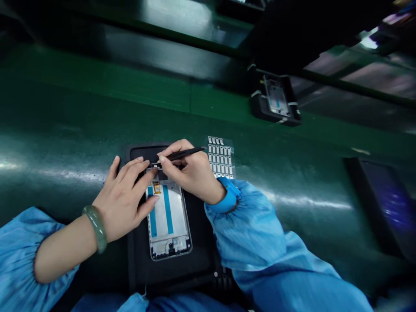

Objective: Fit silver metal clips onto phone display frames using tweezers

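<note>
A phone frame [177,212] with a silver inner plate and two blue strips lies on a black tray [201,251]. Toward its upper end an orange flex cable [157,187] shows. My left hand [125,193] rests over the frame's upper left part, fingers apart, fingertips touching it. In my right hand [190,171] is a pair of black tweezers [183,154], held like a pen, its tip down at the frame's top edge. What the tip touches is too small to make out.
A sheet of small silver pieces [220,157] lies just right of the tray on the green table [276,160]. Farther back, a black fixture [260,106] holds another phone frame [276,97]. A dark box-like object [373,195] sits at the right.
</note>
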Action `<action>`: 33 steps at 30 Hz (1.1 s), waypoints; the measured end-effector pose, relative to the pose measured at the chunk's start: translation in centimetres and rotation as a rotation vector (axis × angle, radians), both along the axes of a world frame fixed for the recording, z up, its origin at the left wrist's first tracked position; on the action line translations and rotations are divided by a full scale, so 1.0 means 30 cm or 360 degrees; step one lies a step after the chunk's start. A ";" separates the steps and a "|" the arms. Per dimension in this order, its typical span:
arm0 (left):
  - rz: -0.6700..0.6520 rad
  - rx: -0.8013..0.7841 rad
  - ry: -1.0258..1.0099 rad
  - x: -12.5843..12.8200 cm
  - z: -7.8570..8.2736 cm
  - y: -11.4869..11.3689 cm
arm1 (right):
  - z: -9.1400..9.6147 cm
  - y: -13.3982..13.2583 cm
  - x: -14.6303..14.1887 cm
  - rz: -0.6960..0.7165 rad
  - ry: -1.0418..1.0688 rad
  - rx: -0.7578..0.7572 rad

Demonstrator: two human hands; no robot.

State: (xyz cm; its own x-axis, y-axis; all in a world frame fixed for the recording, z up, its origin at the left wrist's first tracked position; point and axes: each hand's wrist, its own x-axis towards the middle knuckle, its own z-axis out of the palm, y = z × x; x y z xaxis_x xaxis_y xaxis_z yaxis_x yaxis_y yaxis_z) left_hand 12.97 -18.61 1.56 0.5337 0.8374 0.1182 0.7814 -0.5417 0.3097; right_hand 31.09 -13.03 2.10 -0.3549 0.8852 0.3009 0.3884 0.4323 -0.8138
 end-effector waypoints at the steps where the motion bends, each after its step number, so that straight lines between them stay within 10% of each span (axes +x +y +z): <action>1: -0.0001 0.0003 -0.0004 0.000 0.001 0.000 | 0.001 0.000 -0.001 0.0003 -0.0007 0.0000; 11: 0.0000 -0.0003 -0.0037 0.001 0.003 -0.003 | 0.003 -0.001 -0.002 0.0049 -0.0097 0.0230; 22: -0.0028 -0.0056 0.0039 0.009 0.008 -0.014 | 0.005 -0.003 0.026 -0.0035 0.0216 -0.0030; 27: 0.0035 -0.0003 0.0040 0.146 0.057 -0.025 | 0.075 0.091 0.256 -0.0753 0.0363 0.0197; 33: -0.0033 -0.0164 0.0260 0.449 0.102 -0.077 | 0.000 0.226 0.669 -0.1644 -0.1230 0.0211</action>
